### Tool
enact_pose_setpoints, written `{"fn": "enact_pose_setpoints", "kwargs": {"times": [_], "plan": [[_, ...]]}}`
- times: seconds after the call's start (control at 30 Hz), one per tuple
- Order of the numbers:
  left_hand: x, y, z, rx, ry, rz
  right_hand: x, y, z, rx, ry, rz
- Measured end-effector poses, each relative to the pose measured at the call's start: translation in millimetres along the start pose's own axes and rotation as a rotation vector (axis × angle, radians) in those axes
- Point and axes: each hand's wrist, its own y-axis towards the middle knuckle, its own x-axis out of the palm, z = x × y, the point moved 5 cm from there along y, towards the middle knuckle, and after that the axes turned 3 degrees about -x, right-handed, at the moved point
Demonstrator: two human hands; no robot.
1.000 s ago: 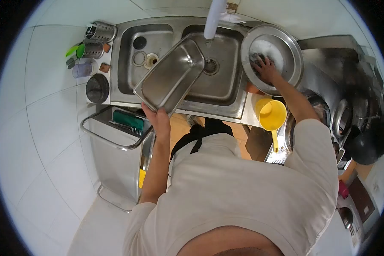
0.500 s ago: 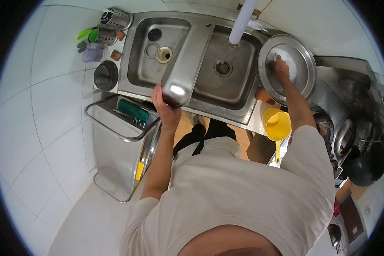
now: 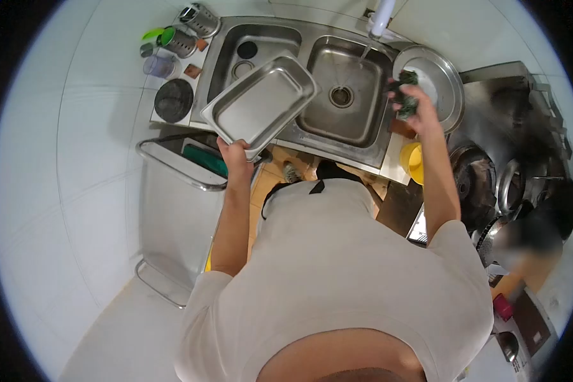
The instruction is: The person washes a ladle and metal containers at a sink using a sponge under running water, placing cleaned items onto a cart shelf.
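Note:
A rectangular stainless steel pan [image 3: 261,105] is tilted over the left sink basin, its hollow side facing up. My left hand [image 3: 235,156] is closed on its near corner, thumb over the rim. My right hand [image 3: 419,108] grips a dark green, crumpled scrubber [image 3: 406,95] between the right basin and a round metal bowl [image 3: 449,70]. White suds or liquid show inside that bowl. A thin stream of water runs from the white faucet [image 3: 382,19] into the right basin [image 3: 353,130].
A yellow dipper [image 3: 414,162] sits on the ledge below my right forearm. Perforated steel holders [image 3: 178,41] and a dark round object [image 3: 174,100] stand left of the sink. A metal cart [image 3: 172,216] is at my left, and pans [image 3: 471,178] are at the right.
The pan has turned from showing its underside to showing its inside. My right hand has come out of the bowl with the scrubber. Water now runs from the faucet.

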Motion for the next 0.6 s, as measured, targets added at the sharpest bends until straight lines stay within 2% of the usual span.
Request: {"fn": "enact_pose_setpoints", "kwargs": {"times": [0.07,0.13,0.17,0.2,0.33,0.43,0.47,0.57,0.6], "plan": [[-17,-6,3,-0.071,-0.025,-0.055,65,-15,19,-0.083,-0.192,-0.054],[-27,-13,5,-0.135,-0.047,-0.132,134,-29,28,-0.090,-0.397,-0.211],[-31,-18,6,-0.152,-0.064,-0.153,159,-32,32,-0.037,-0.545,-0.202],[-30,-23,6,-0.167,-0.081,-0.178,157,-18,46,-0.060,-0.758,-0.024],[-22,-46,16,-0.240,-0.192,-0.283,221,-19,45,-0.304,-1.028,-0.171],[-16,-63,26,-0.311,-0.245,-0.283,265,-55,21,-0.479,-0.927,-0.315],[-14,-69,29,-0.340,-0.266,-0.274,278,-63,8,-0.386,-1.068,-0.481],[-11,-81,39,-0.317,-0.276,-0.308,265,-44,17,-0.077,-0.851,-0.518],[-9,-83,43,-0.287,-0.287,-0.308,257,-31,23,-0.286,-1.102,-0.373]]}}
